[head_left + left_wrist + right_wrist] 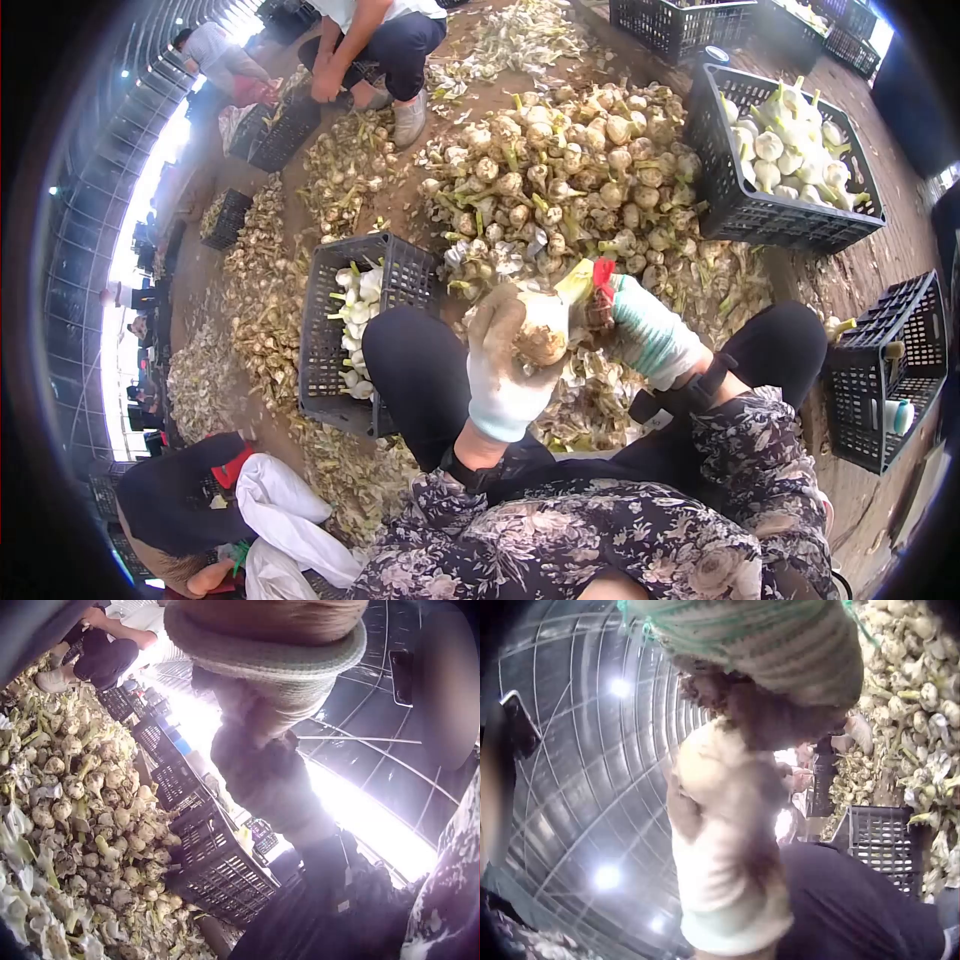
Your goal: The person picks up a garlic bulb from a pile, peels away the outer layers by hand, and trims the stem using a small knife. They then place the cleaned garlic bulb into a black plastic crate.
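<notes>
In the head view my gloved left hand (503,365) grips a large garlic bulb (541,328), its pale stem (576,282) pointing up and right. My gloved right hand (652,332) is beside the stem, fingers curled round a red-topped thing (603,276) with a dark lower part; what it is I cannot tell. The right wrist view shows the left glove (731,877) round the bulb (716,761), just under the right glove (765,652). In the left wrist view the left glove (270,660) fills the top, and its fingers are hard to make out.
Ahead lies a heap of garlic (560,170). A crate of white bulbs (720,215) stands at the right, another crate (340,400) by the left knee, and a tilted crate (860,400) at far right. Other people sit at upper left and lower left.
</notes>
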Motion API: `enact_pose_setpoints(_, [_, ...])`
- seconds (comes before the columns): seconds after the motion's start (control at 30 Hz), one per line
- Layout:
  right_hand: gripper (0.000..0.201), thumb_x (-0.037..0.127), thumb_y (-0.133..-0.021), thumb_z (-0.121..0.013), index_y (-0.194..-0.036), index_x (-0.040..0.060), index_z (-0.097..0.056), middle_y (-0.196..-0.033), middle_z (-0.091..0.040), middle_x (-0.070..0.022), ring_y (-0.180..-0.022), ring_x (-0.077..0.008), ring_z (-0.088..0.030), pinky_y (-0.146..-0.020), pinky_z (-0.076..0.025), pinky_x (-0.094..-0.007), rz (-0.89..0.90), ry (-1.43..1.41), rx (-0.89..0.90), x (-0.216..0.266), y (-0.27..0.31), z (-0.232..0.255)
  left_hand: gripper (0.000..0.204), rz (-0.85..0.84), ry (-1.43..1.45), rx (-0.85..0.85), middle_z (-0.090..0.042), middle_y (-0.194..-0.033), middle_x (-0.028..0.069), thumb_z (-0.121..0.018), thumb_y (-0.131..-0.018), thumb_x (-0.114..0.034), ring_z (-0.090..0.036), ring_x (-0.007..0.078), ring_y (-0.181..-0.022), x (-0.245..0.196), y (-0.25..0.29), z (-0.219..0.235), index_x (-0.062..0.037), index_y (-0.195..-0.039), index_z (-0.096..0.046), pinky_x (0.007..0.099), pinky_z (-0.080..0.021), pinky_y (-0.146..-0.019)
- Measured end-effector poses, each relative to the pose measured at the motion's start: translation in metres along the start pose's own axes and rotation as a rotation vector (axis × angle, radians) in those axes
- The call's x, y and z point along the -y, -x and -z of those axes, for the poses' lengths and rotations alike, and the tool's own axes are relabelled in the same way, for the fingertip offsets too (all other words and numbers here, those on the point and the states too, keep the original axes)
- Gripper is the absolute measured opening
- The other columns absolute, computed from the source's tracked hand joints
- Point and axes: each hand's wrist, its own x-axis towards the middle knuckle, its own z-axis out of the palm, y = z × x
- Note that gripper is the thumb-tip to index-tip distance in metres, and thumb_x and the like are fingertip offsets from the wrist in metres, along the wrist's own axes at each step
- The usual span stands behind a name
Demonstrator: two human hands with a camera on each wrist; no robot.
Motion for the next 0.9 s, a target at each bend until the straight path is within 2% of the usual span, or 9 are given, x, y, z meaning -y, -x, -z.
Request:
enact_pose_setpoints(0.1, [0.018, 0.02, -0.083, -0.062, -0.093, 0.0053, -0.061, -0.076, -0.059, 0.004, -0.062, -0.0021, -0.049, -0.054, -0.04, -0.018, 0.044, -0.067, -0.056, -0.006, -0.003, -0.004, 0.069, 0.09, 0.019, 0.075, -0.05, -0.113, 0.0166, -0.075, -0.061, 0.0, -0.052, 0.0297, -0.103, -0.01, -0.007, 0.007, -0.0005, -0.121, -0.041, 0.0375, -0.044, -0.087])
enact_pose_setpoints(0.17, [0.022, 0.005, -0.082, -0.061, -0.104, 0.0036, -0.057, -0.088, -0.062, 0.0024, -0.07, -0.0022, -0.049, -0.062, -0.042, -0.0184, 0.166, 0.442, -0.066, -0.009, -0.007, -0.004, 0.049, 0.836, 1.096, -0.089, -0.053, -0.109, 0.0133, -0.064, -0.076, -0.009, -0.055, 0.0224, -0.098, -0.002, 0.001, -0.001, -0.0008, -0.12, -0.043, 0.0332, -0.045, -0.081])
enact_pose_setpoints(0.3, [0.019, 0.005, -0.082, -0.062, -0.1, 0.0012, -0.06, -0.085, -0.063, 0.0014, -0.075, -0.0037, -0.051, -0.065, -0.042, -0.0186, 0.166, 0.466, 0.053, -0.008, -0.009, 0.002, 0.042, 1.124, 1.314, -0.1, -0.055, -0.106, 0.0055, -0.049, -0.089, -0.036, -0.054, 0.013, -0.085, 0.004, -0.002, -0.006, -0.0058, -0.119, -0.046, 0.0268, -0.043, -0.07])
enact_pose_setpoints(0.43, [0.02, 0.007, -0.08, -0.065, -0.098, 0.0009, -0.06, -0.091, -0.062, -0.0005, -0.079, -0.0061, -0.054, -0.068, -0.044, -0.0206, 0.05, 0.459, -0.007, 0.009, -0.007, 0.004, 0.041, 0.92, 1.249, 0.04, -0.055, -0.106, 0.0066, -0.056, -0.086, -0.029, -0.056, 0.0154, -0.084, 0.016, 0.011, -0.02, -0.006, -0.118, -0.046, 0.0262, -0.047, -0.064])
enact_pose_setpoints(0.47, [0.02, 0.01, -0.079, -0.065, -0.096, 0.001, -0.061, -0.089, -0.062, -0.0001, -0.08, -0.008, -0.056, -0.069, -0.045, -0.0228, 0.097, 0.401, -0.043, 0.005, -0.011, 0.006, 0.048, 0.606, 0.529, 0.164, -0.053, -0.109, 0.0097, -0.063, -0.082, -0.021, -0.057, 0.0175, -0.089, 0.018, 0.009, -0.019, -0.0019, -0.12, -0.043, 0.0281, -0.05, -0.067])
enact_pose_setpoints(0.57, [0.019, 0.013, -0.08, -0.066, -0.093, 0.0009, -0.061, -0.08, -0.061, 0.0018, -0.077, -0.0092, -0.056, -0.068, -0.045, -0.0236, 0.316, 0.541, -0.049, 0.002, -0.009, 0.003, 0.056, 0.89, 1.042, -0.078, -0.052, -0.112, 0.013, -0.065, -0.079, -0.014, -0.057, 0.0207, -0.095, -0.003, 0.004, -0.013, 0.0023, -0.125, -0.038, 0.0324, -0.051, -0.076])
enact_pose_setpoints(0.63, [0.018, 0.012, -0.079, -0.066, -0.093, 0.0023, -0.061, -0.076, -0.059, 0.0023, -0.075, -0.0094, -0.057, -0.066, -0.045, -0.0224, 0.414, 0.698, -0.041, 0.01, -0.006, 0.001, 0.058, 0.865, 1.152, 0.029, -0.052, -0.114, 0.0152, -0.061, -0.082, -0.017, -0.057, 0.0242, -0.097, 0.004, 0.002, -0.008, 0.0025, -0.129, -0.033, 0.0331, -0.052, -0.077])
enact_pose_setpoints(0.73, [0.016, 0.011, -0.079, -0.062, -0.093, 0.0022, -0.061, -0.083, -0.061, -0.0004, -0.076, -0.0086, -0.056, -0.063, -0.044, -0.0219, 0.141, 0.101, -0.004, 0.01, -0.005, 0.021, 0.056, 1.169, 1.868, 0.147, -0.051, -0.115, 0.0168, -0.053, -0.087, -0.031, -0.058, 0.0263, -0.098, 0.002, 0.002, 0.001, 0.0009, -0.128, -0.034, 0.0346, -0.053, -0.076])
enact_pose_setpoints(0.9, [0.015, 0.013, -0.083, -0.059, -0.093, 0.0017, -0.061, -0.082, -0.062, 0.0005, -0.068, -0.0068, -0.054, -0.064, -0.043, -0.0211, 0.238, -0.026, -0.136, 0.013, 0.0, 0.003, 0.064, 1.055, 1.413, 0.115, -0.051, -0.115, 0.0122, -0.058, -0.084, -0.04, -0.057, 0.0216, -0.086, 0.009, -0.006, -0.008, -0.0025, -0.128, -0.032, 0.035, -0.051, -0.074])
